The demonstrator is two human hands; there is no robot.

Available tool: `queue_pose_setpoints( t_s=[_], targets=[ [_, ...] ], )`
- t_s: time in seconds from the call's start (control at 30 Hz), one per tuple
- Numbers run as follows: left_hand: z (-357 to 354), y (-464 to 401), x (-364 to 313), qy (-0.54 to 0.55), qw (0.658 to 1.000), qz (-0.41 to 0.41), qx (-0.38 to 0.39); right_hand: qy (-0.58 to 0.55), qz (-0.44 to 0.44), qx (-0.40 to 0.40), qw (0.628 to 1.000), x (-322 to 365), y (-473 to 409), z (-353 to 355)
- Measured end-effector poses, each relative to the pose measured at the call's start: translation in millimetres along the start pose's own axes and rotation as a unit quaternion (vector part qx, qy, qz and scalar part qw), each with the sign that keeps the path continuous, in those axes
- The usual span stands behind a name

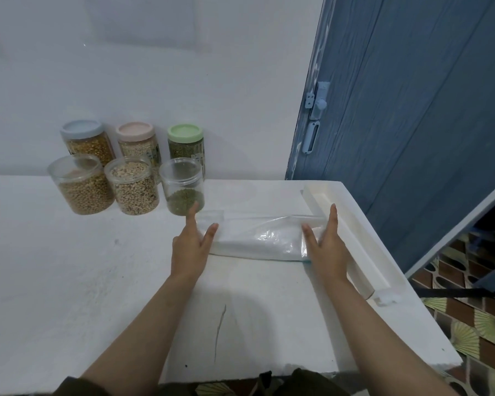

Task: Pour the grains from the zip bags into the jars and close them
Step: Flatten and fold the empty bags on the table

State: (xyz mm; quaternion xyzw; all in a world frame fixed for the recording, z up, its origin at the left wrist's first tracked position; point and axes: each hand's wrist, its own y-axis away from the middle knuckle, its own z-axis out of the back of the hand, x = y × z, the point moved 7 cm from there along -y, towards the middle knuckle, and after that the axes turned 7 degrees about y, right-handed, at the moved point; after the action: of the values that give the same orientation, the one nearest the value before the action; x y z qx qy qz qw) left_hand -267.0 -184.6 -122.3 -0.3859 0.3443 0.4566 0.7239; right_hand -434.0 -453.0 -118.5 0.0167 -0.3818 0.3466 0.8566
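An empty clear zip bag (257,237) lies flat on the white table (69,281). My left hand (190,247) presses its left end with straight fingers. My right hand (325,250) presses its right end, fingers straight too. Just beyond my left fingertips stands an open jar (182,190) with a shallow layer of green grains. Left of it are two more open jars, one of pale beans (132,185) and one of yellowish beans (80,185). Behind them stand three lidded jars: blue lid (83,137), pink lid (136,138), green lid (185,141).
A long white foam piece (352,238) lies along the table's right edge, touching the bag's right end. A blue door (412,95) stands to the right. The white wall is right behind the jars. Patterned floor shows past the table's right and front edges.
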Motion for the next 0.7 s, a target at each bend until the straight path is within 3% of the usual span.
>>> queue_pose_setpoints(
  t_s=[0.2, 0.37, 0.57, 0.7],
  targets=[
    [-14, -2, 7, -0.188, 0.981, -0.011, 0.039, 0.057, 0.025, 0.018, 0.998, 12, 5, -6],
    [-15, -1, 13, -0.220, 0.973, 0.016, 0.063, 0.036, -0.015, 0.042, 0.998, 4, 4, -10],
    [-17, 5, 7, -0.289, 0.953, 0.034, 0.086, 0.168, 0.060, 0.044, 0.983, 11, 6, -14],
    [-16, 5, -3, -0.374, 0.927, 0.025, 0.038, 0.267, 0.093, 0.058, 0.957, 15, 1, -12]
  ],
)
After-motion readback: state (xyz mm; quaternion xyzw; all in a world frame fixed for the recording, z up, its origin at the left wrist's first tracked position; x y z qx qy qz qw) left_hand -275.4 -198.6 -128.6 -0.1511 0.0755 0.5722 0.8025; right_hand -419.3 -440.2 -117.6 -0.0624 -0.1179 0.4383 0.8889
